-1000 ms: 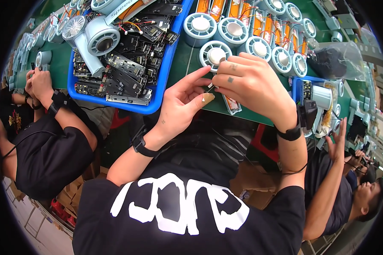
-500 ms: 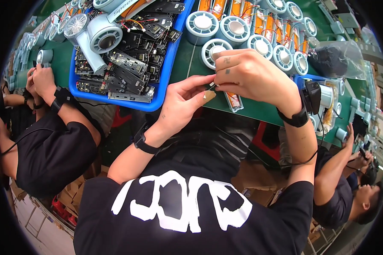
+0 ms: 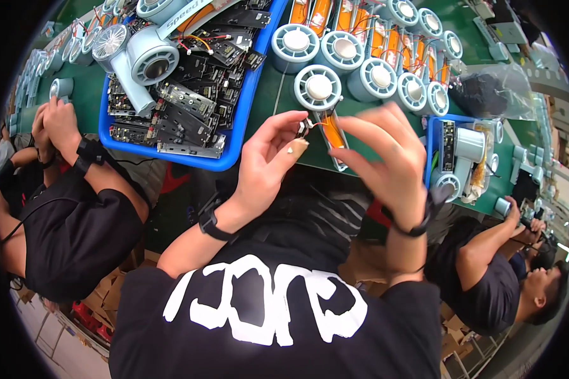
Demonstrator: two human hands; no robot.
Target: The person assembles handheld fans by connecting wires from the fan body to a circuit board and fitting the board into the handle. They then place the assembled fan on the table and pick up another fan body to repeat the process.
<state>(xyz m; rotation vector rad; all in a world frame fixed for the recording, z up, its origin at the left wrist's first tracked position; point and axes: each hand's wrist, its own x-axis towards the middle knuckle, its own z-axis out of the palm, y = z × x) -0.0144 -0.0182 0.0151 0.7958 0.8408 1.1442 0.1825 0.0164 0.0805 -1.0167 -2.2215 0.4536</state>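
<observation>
A light-blue handheld fan (image 3: 317, 88) lies on the green table in front of me, its head away from me and its open handle toward me. An orange battery (image 3: 332, 134) sits in that handle. To its left, my left hand (image 3: 265, 158) pinches a small black circuit board (image 3: 303, 128) between thumb and fingers, and a thin red wire runs from it toward the handle. Most of the board is hidden by my fingers. My right hand (image 3: 389, 155), blurred by motion, is just right of the handle with its fingers apart and nothing visible in them.
A blue tray (image 3: 218, 162) of black circuit boards stands at the left, another fan (image 3: 150, 58) resting on it. Rows of open fans (image 3: 380, 77) fill the back. At right are a blue bin (image 3: 431, 148) and a plastic bag (image 3: 496, 91). Co-workers sit on both sides.
My right hand has let go near my left fingertips and moved right and down, its fingers spreading. The fan's handle and battery now show more. My left hand keeps its pinch.
</observation>
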